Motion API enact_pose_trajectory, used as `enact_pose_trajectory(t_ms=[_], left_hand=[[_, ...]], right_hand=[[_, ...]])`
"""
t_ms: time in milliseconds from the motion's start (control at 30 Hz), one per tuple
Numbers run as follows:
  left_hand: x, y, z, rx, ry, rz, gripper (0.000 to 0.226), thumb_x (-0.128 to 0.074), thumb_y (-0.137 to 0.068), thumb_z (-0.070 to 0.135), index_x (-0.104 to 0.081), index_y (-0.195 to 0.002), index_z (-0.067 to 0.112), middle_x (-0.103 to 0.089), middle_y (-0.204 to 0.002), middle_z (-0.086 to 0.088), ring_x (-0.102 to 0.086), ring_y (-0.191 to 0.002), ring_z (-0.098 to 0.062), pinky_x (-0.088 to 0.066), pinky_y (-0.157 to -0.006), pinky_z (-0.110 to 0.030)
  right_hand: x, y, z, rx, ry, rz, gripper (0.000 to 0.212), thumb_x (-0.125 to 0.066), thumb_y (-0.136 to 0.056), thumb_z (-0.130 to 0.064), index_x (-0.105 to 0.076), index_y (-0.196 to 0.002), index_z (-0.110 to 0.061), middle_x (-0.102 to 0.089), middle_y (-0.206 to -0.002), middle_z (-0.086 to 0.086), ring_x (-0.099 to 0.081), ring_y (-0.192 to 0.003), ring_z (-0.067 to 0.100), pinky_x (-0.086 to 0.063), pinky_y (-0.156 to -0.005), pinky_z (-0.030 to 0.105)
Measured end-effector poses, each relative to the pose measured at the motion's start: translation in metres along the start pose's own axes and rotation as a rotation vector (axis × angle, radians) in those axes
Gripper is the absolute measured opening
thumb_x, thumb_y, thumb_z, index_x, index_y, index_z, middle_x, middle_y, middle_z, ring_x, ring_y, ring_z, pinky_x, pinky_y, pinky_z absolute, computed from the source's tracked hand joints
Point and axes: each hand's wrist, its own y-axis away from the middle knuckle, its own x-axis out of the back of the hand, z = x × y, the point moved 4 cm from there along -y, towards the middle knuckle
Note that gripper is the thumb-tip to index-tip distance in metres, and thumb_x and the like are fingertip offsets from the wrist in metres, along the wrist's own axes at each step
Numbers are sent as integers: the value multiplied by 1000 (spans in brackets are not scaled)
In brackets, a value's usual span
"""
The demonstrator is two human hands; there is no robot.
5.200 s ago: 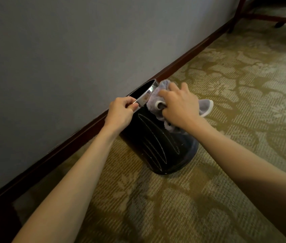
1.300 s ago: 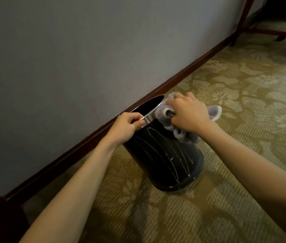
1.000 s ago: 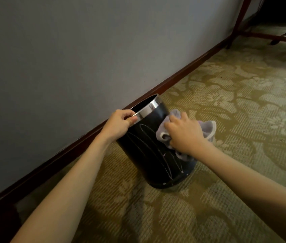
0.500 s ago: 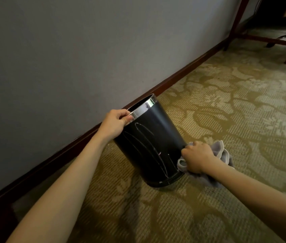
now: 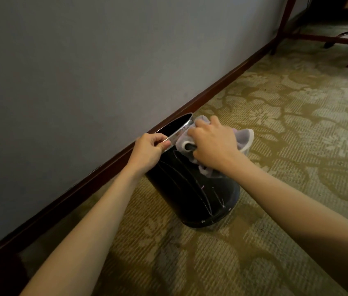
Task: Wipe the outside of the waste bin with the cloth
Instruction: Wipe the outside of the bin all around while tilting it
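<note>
The waste bin stood tilted on the carpet near the wall. The left hand pinched its metal rim. Just beside that grip, the right hand pressed the bunched cloth against the upper side. Pale streaks below the cloth suggested that wiping was unfinished.
</note>
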Motion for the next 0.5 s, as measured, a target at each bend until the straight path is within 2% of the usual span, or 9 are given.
enact_pose_trajectory(t_ms=[133,233,300,367,433,500], left_hand=[[12,-5,-15,42,26,25,27,-62,-89,23,-69,-65,36,-64,-57,21,-58,-57,5,-41,-61,-25],[22,-7,-28,106,71,65,28,-63,-89,21,-71,-66,34,-65,-56,19,-58,-59,0,-44,-65,-26],[27,-7,-38,151,114,90,26,-62,-91,18,-72,-69,27,-65,-59,13,-58,-62,-8,-45,-67,-28],[32,-6,-44,186,148,110,23,-60,-93,16,-71,-73,21,-64,-61,8,-58,-60,-9,-45,-62,-26],[34,-5,-46,199,165,116,23,-57,-94,15,-70,-76,18,-61,-58,9,-55,-52,-2,-42,-54,-19],[34,-5,-45,198,159,113,20,-55,-96,14,-70,-82,14,-59,-61,7,-52,-54,-2,-41,-55,-19]], right_hand=[[-24,18,-12,80,110,-38,32,-60,-81,-28,-60,-111,-17,-53,-116,4,-45,-108,30,-29,-71,35],[-51,41,-12,112,144,-136,32,-59,-82,-30,-60,-112,-19,-54,-118,4,-44,-109,31,-35,-78,38],[-68,54,-3,101,147,-210,32,-58,-82,-29,-60,-113,-19,-54,-119,3,-44,-111,31,-37,-79,39],[-79,63,8,80,131,-261,32,-57,-83,-28,-60,-113,-19,-54,-118,2,-45,-111,31,-37,-77,37],[-85,64,17,69,131,-283,32,-56,-83,-28,-59,-114,-20,-54,-116,1,-46,-108,29,-33,-70,35],[-86,62,21,73,143,-286,30,-54,-83,-28,-60,-111,-20,-55,-112,0,-47,-104,28,-29,-63,34]])
